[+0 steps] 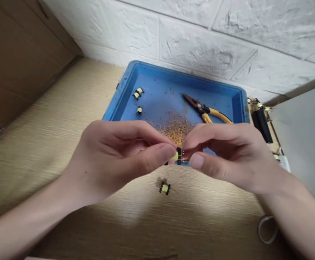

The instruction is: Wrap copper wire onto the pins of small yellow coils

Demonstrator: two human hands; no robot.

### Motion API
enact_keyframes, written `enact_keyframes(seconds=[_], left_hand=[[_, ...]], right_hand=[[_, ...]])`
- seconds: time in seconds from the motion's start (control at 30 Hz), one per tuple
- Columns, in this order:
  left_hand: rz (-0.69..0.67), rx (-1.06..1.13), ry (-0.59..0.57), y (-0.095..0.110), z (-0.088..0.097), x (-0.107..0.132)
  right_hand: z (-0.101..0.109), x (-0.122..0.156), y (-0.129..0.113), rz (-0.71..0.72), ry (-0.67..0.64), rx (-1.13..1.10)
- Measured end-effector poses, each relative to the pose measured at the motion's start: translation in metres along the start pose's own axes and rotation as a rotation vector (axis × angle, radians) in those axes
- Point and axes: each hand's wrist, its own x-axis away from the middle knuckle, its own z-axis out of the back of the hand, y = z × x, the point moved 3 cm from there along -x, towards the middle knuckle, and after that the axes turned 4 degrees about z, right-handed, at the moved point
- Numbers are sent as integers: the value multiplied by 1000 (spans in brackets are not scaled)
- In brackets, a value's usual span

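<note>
The left hand (111, 162) and right hand (227, 155) pinch a small yellow-taped bobbin with black pin rails (177, 156) between narrowly closed fingertips, over the near edge of a blue plastic tray (173, 74), its long axis running roughly sideways (one rail stands upright). Beyond lie a matching bobbin (165, 188) on the pale wood-grain tabletop (65, 155), a tangle of fine copper wire (176, 130), and yellow-handled pliers (200, 110) in the tray.

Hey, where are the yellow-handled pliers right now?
In the head view, the yellow-handled pliers lie inside the blue plastic tray, toward its right side, beside the tangle of copper wire and just beyond the right hand.
</note>
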Motion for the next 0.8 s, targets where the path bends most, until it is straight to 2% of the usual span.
enact_keyframes(seconds=[0.3,0.8], left_hand=[[-23,41,4,3,-4,-2],[51,37,-38,7,-5,0]], right_hand=[[-5,0,2,-8,14,26],[-6,0,3,-81,-29,-19]])
